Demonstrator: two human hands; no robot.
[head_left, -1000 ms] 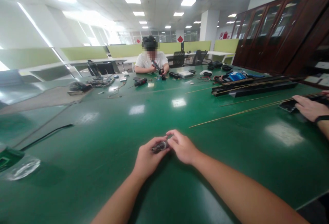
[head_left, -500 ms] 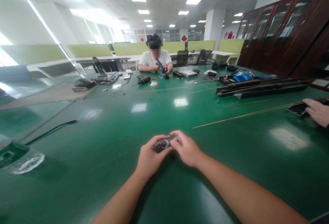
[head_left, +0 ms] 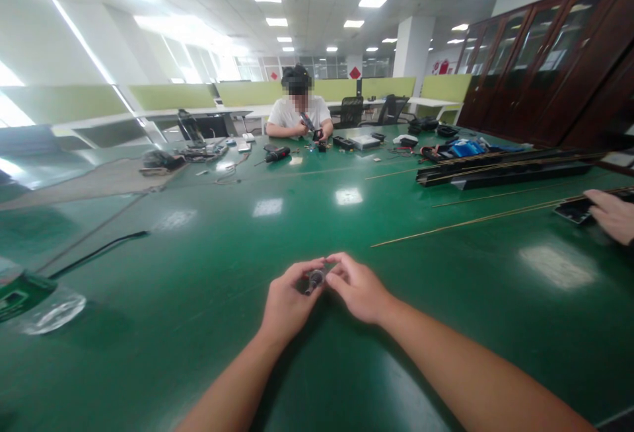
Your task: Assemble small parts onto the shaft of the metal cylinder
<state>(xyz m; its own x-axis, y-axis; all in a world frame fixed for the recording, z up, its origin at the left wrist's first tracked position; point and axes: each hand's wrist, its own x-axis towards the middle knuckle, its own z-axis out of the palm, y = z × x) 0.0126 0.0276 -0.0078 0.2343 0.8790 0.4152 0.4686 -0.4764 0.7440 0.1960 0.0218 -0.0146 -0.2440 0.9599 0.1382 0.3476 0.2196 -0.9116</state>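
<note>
Both my hands meet low over the green table (head_left: 208,273), just in front of me. My left hand (head_left: 287,303) has its fingers closed round a small dark metal cylindrical part (head_left: 314,280). My right hand (head_left: 357,288) pinches the other end of that part with thumb and fingertips. The part now points roughly toward me, and most of it is hidden by my fingers.
A thin brass rod (head_left: 470,222) lies to the right, with black rails (head_left: 500,171) behind it. Another person's hand (head_left: 614,215) rests on a dark device at the right edge. A seated person (head_left: 298,111) works at the far end among tools. A cable (head_left: 99,253) and a clear bag (head_left: 34,306) lie left.
The small part has turned in my fingers from lying sideways to pointing more toward me. My hands stayed in place. The view has shifted slightly.
</note>
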